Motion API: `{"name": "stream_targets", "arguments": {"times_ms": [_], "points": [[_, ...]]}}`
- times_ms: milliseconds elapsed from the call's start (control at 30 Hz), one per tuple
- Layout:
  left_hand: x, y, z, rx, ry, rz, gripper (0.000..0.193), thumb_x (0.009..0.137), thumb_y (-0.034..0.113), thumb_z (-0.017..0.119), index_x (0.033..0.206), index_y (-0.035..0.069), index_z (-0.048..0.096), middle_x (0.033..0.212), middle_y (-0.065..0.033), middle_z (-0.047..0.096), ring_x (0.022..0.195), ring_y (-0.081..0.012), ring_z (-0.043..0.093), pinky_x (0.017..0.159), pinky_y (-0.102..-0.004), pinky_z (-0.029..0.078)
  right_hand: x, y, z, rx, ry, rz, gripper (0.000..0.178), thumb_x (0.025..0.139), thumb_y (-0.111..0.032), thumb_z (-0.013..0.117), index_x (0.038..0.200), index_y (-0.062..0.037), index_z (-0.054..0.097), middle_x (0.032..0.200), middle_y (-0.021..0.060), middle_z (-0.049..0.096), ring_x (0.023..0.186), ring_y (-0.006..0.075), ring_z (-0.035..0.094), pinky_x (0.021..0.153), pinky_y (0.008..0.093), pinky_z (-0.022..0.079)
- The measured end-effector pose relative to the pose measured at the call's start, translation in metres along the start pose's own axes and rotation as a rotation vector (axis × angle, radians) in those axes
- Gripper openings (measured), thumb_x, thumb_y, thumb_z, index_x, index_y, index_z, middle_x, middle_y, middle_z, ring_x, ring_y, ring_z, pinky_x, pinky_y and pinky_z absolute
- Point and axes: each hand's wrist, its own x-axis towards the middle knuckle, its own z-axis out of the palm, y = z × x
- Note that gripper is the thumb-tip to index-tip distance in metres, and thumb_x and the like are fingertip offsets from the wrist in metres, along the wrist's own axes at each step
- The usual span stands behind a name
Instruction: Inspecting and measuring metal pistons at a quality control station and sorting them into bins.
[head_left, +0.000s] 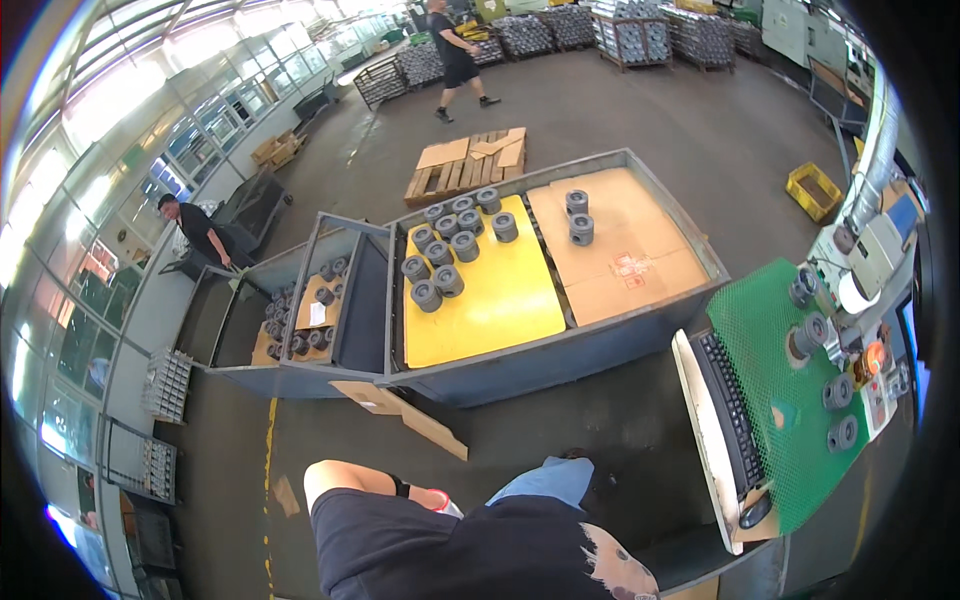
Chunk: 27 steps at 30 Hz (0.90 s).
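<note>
My left forearm, with a black band (401, 488) at the wrist, bends in across my body. Only a small red and white patch shows at my left hand (441, 501), close to my waist; the fingers are hidden. My right hand does not show. Ahead stands a large grey metal bin (540, 363). On its yellow sheet (500, 325) several dark grey pistons (464, 246) stand upright in a cluster. Two more pistons (581, 230) stand on brown cardboard (625, 210) in the bin's right part. Neither group is touched by a hand.
At right, a bench with a green mat (750, 330) holds several pistons (838, 391), a keyboard (730, 410) and a mouse (755, 510). Another bin (250, 377) with pistons adjoins at left. A pallet (465, 165) lies beyond. One person (205, 232) stands left; another (455, 55) walks behind.
</note>
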Motion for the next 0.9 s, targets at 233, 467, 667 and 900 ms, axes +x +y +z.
{"name": "stream_targets", "arguments": {"times_ms": [233, 467, 667, 900], "points": [[-0.004, -0.036, -0.001, -0.167, 0.054, 0.012, 0.061, 0.089, 0.045, 0.059, 0.135, 0.006, 0.056, 0.134, -0.0163, 0.06, 0.123, -0.0304, 0.057, 0.1, -0.0428, 0.046, 0.046, -0.074, -0.031, -0.018, -0.068, -0.149, 0.041, 0.078, -0.02, 0.068, 0.114, -0.0007, 0.063, 0.106, 0.0223, 0.066, 0.092, 0.036, 0.064, 0.082, 0.0447, 0.052], [-0.019, -0.08, -0.009, -0.348, 0.081, 0.053, 0.057, 0.089, 0.042, 0.059, 0.133, 0.005, 0.057, 0.133, -0.017, 0.061, 0.121, -0.0309, 0.058, 0.1, -0.043, 0.046, 0.119, -0.152, -0.057, -0.119, -0.2, -0.23, 0.041, 0.079, -0.019, 0.067, 0.115, 0.0001, 0.064, 0.11, 0.0226, 0.065, 0.096, 0.0344, 0.064, 0.085, 0.0436, 0.052], [-0.035, -0.097, -0.038, -0.404, 0.166, 0.171, 0.055, 0.09, 0.04, 0.059, 0.13, 0.003, 0.059, 0.131, -0.0175, 0.061, 0.12, -0.0313, 0.058, 0.099, -0.0432, 0.046, 0.192, -0.225, -0.096, -0.244, -0.312, -0.296, 0.042, 0.08, -0.019, 0.066, 0.116, 0.0008, 0.064, 0.113, 0.0229, 0.065, 0.1, 0.033, 0.064, 0.087, 0.0426, 0.051], [-0.051, -0.102, -0.055, -0.561, 0.22, 0.241, 0.052, 0.09, 0.037, 0.06, 0.128, 0.002, 0.061, 0.13, -0.0182, 0.062, 0.119, -0.0318, 0.059, 0.099, -0.0434, 0.046, 0.266, -0.291, -0.124, -0.412, -0.508, -0.401, 0.042, 0.081, -0.018, 0.065, 0.117, 0.0016, 0.064, 0.117, 0.0232, 0.065, 0.104, 0.0314, 0.064, 0.09, 0.0416, 0.051]]}}
